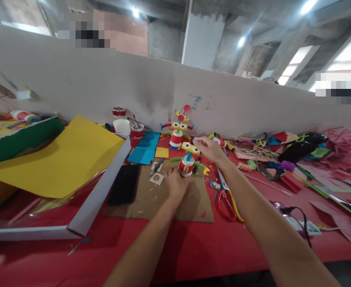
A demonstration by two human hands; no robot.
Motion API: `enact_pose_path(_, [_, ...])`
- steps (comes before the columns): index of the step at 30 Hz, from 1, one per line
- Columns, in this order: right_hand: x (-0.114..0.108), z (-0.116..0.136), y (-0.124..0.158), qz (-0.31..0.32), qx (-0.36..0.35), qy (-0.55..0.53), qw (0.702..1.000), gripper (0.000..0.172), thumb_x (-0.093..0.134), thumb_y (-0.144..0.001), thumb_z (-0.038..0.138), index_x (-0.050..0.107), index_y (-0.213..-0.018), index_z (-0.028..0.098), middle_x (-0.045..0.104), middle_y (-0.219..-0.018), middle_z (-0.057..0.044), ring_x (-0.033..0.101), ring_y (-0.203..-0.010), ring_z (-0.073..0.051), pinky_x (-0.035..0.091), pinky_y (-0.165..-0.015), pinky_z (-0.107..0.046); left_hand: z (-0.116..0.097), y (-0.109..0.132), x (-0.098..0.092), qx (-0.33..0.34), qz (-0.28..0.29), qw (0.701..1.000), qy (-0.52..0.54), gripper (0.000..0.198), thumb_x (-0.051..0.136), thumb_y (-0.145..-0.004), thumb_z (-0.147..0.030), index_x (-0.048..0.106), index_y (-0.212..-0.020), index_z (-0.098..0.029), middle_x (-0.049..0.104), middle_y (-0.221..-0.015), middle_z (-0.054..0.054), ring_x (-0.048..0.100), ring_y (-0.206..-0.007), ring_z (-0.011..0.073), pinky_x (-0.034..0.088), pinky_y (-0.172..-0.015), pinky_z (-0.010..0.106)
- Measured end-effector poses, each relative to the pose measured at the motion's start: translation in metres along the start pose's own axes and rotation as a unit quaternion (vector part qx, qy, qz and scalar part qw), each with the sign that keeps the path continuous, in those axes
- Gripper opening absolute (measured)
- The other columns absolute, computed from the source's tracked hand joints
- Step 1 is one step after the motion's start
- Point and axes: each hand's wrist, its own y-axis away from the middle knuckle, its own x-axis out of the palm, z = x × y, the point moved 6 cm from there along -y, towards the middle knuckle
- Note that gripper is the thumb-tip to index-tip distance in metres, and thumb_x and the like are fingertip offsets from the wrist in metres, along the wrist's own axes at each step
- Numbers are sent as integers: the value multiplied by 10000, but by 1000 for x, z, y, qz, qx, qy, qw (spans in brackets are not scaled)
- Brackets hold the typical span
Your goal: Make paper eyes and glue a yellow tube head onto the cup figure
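The figure, a red-and-white cup with a yellow eye piece and coiled green arms, stands upright on a brown cardboard sheet near its far edge. The left hand is at the lower left of the cup, fingers bent against it; whether they grip it firmly cannot be told. The right hand is raised beside the eye piece, fingers bent inward; whether they pinch anything cannot be determined. Left of the figure, a craft knife lies on the cardboard near a pale card cutout. A black phone lies over the sheet's left edge. Scissors lie to the right of the cardboard. Behind, similar figures stand in an overlapping group, with blue paper and a yellow square to their left. Further left, a white-walled box carries a large yellow sheet. Pink paper is heaped at the far right of the red-covered desk.
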Motion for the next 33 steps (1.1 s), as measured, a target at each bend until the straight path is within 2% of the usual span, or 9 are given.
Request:
enact_pose_path(4, [13,-1,1,32,-10,39,999,377,557,-781,476,642,-1055,232,689,-1007,-65,631,-923,-230,482,-800,-374,-6,3,2,-11,-25,999,-17,407,652,-681,-395,604,-988,-133,643,-1003,155,519,-992,296,354,-834,390])
enact_pose_path(7, [14,2,5,46,-47,47,997,361,610,-755,385,636,-1079,228,680,-1067,-63,622,-982,-239,475,-850,-386,-8,3,3,-32,-41,998,-28,382,644,-699,-393,608,-992,-150,651,-998,146,499,-991,300,355,-811,385])
enact_pose_path(12, [18,7,6,70,-89,68,991,359,614,-729,232,633,-1088,225,686,-1064,-49,629,-964,-232,471,-867,-388,-9,-1,6,-53,-65,996,-42,386,655,-697,-405,611,-974,-140,645,-998,140,484,-1008,306,355,-819,400])
enact_pose_path(20, [25,-6,7,74,-91,44,992,388,598,-731,225,605,-1119,227,662,-1118,-38,612,-1010,-224,450,-908,-377,-7,5,-1,-64,-82,994,-39,439,689,-657,-427,594,-960,-123,620,-1001,157,492,-1016,325,375,-830,420])
enact_pose_path(22, [24,-9,7,70,-86,44,993,389,599,-727,227,607,-1117,232,666,-1112,-34,615,-1006,-225,454,-903,-378,-10,9,-9,-67,-93,993,4,359,651,-706,-389,586,-944,-129,617,-982,142,518,-985,294,389,-820,388])
enact_pose_path(25, [22,-11,5,63,-84,51,993,380,601,-729,241,622,-1107,224,670,-1104,-47,619,-999,-230,461,-894,-385,-23,5,-21,-26,-101,986,130,186,536,-809,-278,598,-949,-171,632,-958,81,569,-876,192,409,-766,292])
enact_pose_path(28, [20,-13,3,57,-89,52,993,370,595,-730,234,634,-1098,214,674,-1098,-58,619,-1006,-234,457,-901,-387,-35,-12,-25,-25,-66,976,206,302,575,-788,-285,614,-1075,-199,670,-868,52,592,-777,157,409,-698,247])
enact_pose_path(31, [21,-14,3,55,-97,32,993,391,589,-734,225,619,-1123,238,671,-1109,-38,618,-1014,-227,457,-905,-386,-38,-31,-16,-67,23,979,193,336,627,-739,-373,673,-1033,-215,690,-754,62,609,-710,176,396,-624,250])
enact_pose_path(33, [22,-14,4,54,-105,22,993,402,585,-739,221,607,-1140,249,664,-1125,-31,615,-1021,-223,456,-908,-387,-36,-38,-13,-90,40,982,159,352,636,-721,-409,691,-1025,-239,705,-794,93,622,-736,205,392,-615,267])
